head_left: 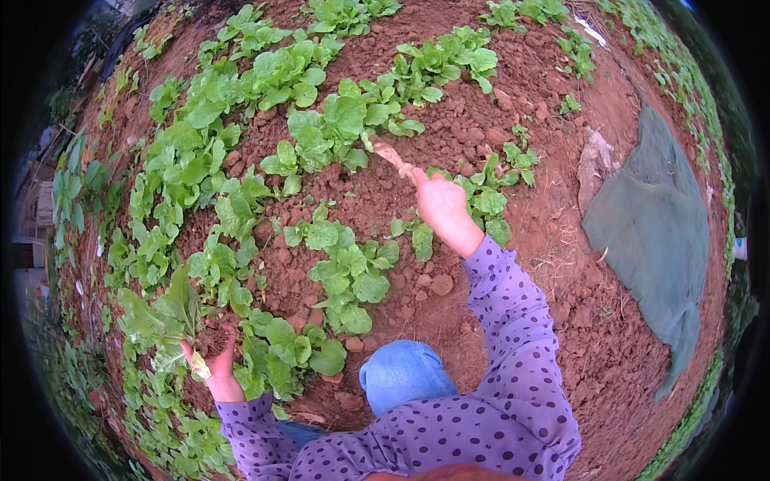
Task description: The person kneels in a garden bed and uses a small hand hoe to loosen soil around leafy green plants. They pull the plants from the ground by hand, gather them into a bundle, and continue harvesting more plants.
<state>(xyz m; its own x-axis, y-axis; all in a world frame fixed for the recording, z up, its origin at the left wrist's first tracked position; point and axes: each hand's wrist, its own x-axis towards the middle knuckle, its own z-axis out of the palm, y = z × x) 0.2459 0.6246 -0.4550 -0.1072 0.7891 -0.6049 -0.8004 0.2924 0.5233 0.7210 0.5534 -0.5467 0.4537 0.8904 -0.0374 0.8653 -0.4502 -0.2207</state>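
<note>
At the lower left, my left hand [218,361] holds an uprooted leafy green plant [171,312], with a clump of soil at its roots between thumb and fingers. A yellowed leaf [200,365] hangs by the thumb. My right hand [442,204], stretched forward at the centre, grips the handle of a small soil-covered hand tool [390,153]. The tool points up and left to the base of a leafy green plant [337,126] rooted in the soil. Its exact kind cannot be told, as soil coats it.
Rows of leafy greens [352,276] grow in reddish, cloddy soil [442,284] in front and to the left. On the right lies a dark green cloth or netting [652,210], beside a crumpled pale sheet [594,165]. My jeans-covered knee [406,376] is close below.
</note>
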